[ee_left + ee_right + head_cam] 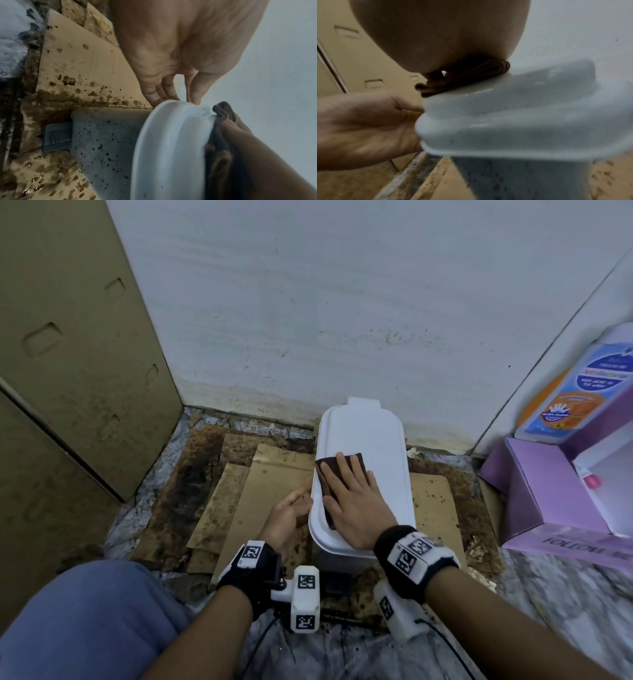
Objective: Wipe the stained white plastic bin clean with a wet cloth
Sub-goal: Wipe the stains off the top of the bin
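Observation:
A white plastic bin point(376, 436) with a shut lid stands on the floor against the wall. Its grey side wall point(106, 142) is speckled with dark spots. A folded dark brown cloth point(324, 470) lies on the lid's left half. My right hand point(354, 501) lies flat on the cloth with straight, spread fingers and presses it down. The cloth point(471, 75) shows under the palm in the right wrist view. My left hand point(291, 511) rests against the bin's left side, its fingers point(164, 92) relaxed at the lid's rim point(168, 148).
Stained, wet cardboard sheets point(270, 474) cover the floor around the bin. A tall cardboard box point(68, 354) stands at the left. A purple box point(548, 494) and a labelled bottle point(575, 392) are at the right. The bin's pedal point(56, 136) juts out in front, near my knee point(85, 621).

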Available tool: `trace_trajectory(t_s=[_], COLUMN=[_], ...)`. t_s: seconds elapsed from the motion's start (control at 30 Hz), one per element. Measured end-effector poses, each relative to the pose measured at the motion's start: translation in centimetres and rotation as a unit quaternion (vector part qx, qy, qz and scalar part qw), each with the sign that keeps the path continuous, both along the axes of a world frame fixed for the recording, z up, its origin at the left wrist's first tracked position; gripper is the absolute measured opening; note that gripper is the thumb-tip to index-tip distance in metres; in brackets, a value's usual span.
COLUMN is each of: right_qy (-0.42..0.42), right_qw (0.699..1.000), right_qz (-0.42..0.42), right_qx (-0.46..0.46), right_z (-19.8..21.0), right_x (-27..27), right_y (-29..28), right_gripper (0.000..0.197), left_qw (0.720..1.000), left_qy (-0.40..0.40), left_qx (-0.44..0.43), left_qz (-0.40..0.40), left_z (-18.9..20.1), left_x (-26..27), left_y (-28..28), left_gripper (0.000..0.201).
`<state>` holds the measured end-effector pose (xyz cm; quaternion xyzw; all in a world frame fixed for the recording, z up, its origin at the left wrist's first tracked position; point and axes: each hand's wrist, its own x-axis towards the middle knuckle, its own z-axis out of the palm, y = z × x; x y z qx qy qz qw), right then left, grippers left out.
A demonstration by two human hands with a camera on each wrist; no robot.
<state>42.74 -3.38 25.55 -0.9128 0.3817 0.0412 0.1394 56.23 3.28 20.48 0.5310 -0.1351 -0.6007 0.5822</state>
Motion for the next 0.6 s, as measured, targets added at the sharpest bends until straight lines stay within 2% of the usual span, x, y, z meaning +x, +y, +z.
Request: trace_trajectory(t_s=[0.1, 0.2, 0.37, 0.47, 0.6], right_qy=[-0.022, 0.001, 0.017, 0.046, 0.047], right_qw=[0.999, 0.999, 0.999, 0.998, 0.998], right_qz=[0.02, 0.037, 0.015, 0.0, 0.015], right_qx=[0.015, -0.038, -0.048, -0.032, -0.03], right_z=[0.1, -0.2, -0.2, 0.3, 0.4], right_x=[-1.7, -2.4, -0.1, 1.2, 0.7], right_y=[3.0, 4.3, 0.8, -2.2, -1.4], right_gripper=[0.071, 0.066, 0.068, 0.057, 0.058], left_qw=[1.0, 1.0, 1.0, 1.0, 0.999], left_qy=[0.018, 0.024, 0.017, 0.013, 0.026], left_qx=[0.003, 0.007, 0.018, 0.025, 0.027], left_qz=[0.012, 0.008, 0.0, -0.001, 0.004], left_z=[-0.2, -0.3, -0.1, -0.3, -0.6], left_x=[0.0, 0.0, -0.1, 0.0, 0.2], left_y=[-0.2, -0.3, -0.2, -0.4, -0.7], left_gripper=[0.034, 0.034, 0.032, 0.032, 0.029])
